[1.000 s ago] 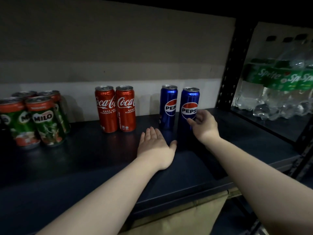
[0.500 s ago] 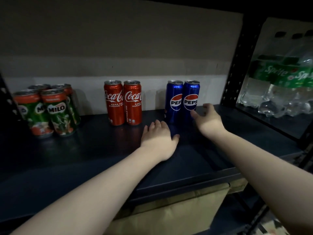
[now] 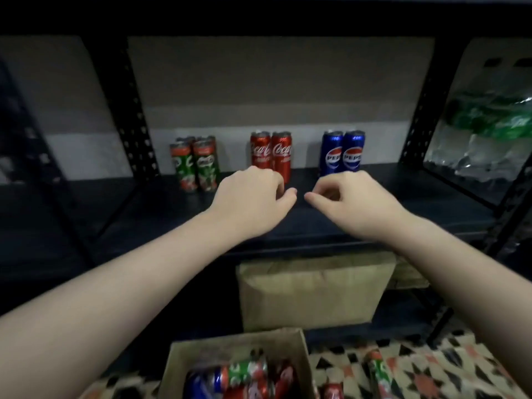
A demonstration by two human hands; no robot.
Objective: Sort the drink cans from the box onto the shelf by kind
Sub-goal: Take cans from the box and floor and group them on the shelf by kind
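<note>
On the dark shelf (image 3: 316, 231) stand three groups at the back: green Milo cans (image 3: 197, 165) on the left, two red Coca-Cola cans (image 3: 272, 154) in the middle, two blue Pepsi cans (image 3: 342, 154) on the right. My left hand (image 3: 253, 200) hovers in front of the Coca-Cola cans, fingers curled, holding nothing. My right hand (image 3: 348, 200) hovers in front of the Pepsi cans, also curled and empty. Below, an open cardboard box (image 3: 175, 361) holds several mixed cans lying on their sides.
A second cardboard box (image 3: 313, 292) sits under the shelf. Wrapped Sprite bottles (image 3: 486, 131) fill the bay to the right, behind a black upright (image 3: 417, 110). Loose cans (image 3: 380, 372) lie on the patterned floor right of the open box.
Both hands have drawn back from the shelf and curled; my right hand has let go of the Pepsi can. The view has pulled back and tilted down, showing the box of cans.
</note>
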